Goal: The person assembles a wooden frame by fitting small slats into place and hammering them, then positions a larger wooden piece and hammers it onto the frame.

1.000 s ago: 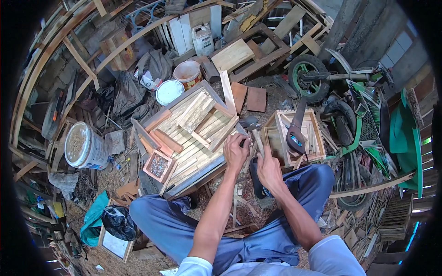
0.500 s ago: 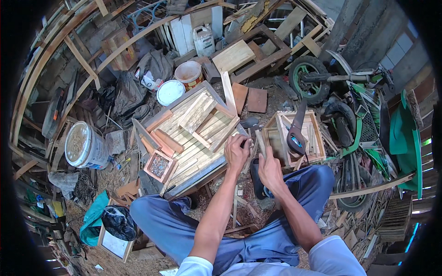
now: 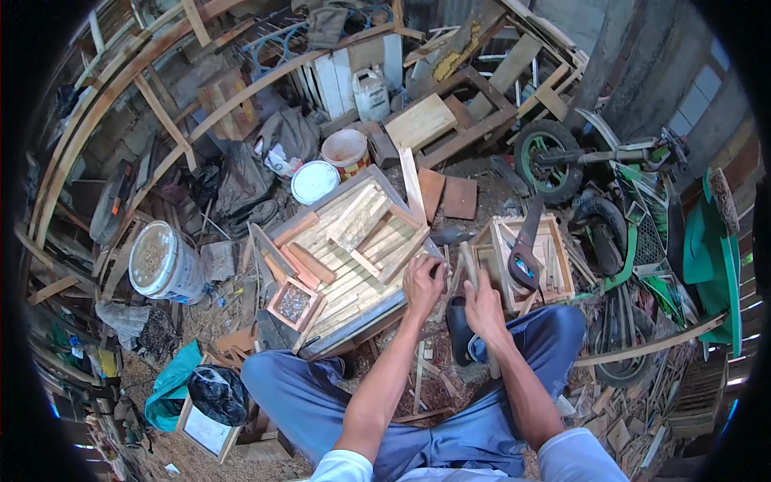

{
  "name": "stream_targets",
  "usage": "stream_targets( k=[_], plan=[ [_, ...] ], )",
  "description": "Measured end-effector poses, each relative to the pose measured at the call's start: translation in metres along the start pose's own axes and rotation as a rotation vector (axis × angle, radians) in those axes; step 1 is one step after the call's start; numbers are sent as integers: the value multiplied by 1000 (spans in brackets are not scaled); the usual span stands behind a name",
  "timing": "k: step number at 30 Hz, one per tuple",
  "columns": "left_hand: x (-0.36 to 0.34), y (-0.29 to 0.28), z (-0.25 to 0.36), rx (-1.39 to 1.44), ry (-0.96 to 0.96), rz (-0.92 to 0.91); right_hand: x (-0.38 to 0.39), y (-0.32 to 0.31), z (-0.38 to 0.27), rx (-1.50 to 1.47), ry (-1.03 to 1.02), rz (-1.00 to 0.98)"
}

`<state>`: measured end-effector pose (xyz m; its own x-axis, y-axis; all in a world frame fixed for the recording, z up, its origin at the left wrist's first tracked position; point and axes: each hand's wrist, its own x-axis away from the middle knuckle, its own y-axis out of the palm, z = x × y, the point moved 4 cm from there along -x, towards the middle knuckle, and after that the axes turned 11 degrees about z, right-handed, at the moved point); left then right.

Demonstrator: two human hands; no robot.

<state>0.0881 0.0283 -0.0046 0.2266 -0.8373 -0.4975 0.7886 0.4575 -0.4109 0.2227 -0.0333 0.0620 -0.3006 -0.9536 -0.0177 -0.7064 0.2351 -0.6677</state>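
My right hand (image 3: 483, 312) is closed around the wooden handle of a hammer (image 3: 467, 262), whose dark head sits beside the right corner of a low workbench (image 3: 361, 320). My left hand (image 3: 424, 283) is at that bench's right edge, with fingers curled together at the end of a wooden frame (image 3: 403, 255); anything pinched in them is too small to make out. The frame, made of pale boards, lies on slats across the bench top. At the bench's near left corner sits a small wooden box of nails (image 3: 295, 303), next to several reddish wood blocks (image 3: 309, 263).
Right of my hands stands an open wooden crate (image 3: 562, 291) with a handsaw (image 3: 526, 259) resting on it. A green motorcycle (image 3: 630, 213) is farther right. Buckets (image 3: 165, 261) stand at the left and behind the bench. Wood scraps (image 3: 434, 373) litter the floor between my legs.
The whole view has shifted, so the scene appears lower and farther right. My left hand stays at the frame's end; the hammer has moved only slightly in my right hand.
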Motion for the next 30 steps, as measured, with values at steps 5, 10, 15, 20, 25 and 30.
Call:
stream_targets(
  k=[5,10,15,20,25,30],
  plan=[
    [0,-21,14,-115,197,82,-4,-9,7,-73,-35,81],
    [-37,-30,4,-304,171,178,-3,-8,-7,-83,19,53],
    [-38,-32,-20,-330,134,-113,-5,-3,-8,-155,-5,53],
    [-66,-55,5,-269,225,-87,-6,12,-13,-195,-18,16],
    [-114,-80,51,-232,28,-11,-7,45,-18,-445,-106,52],
    [-137,-102,46,-69,-239,37,2,79,-26,-570,-167,26]
  ],
)
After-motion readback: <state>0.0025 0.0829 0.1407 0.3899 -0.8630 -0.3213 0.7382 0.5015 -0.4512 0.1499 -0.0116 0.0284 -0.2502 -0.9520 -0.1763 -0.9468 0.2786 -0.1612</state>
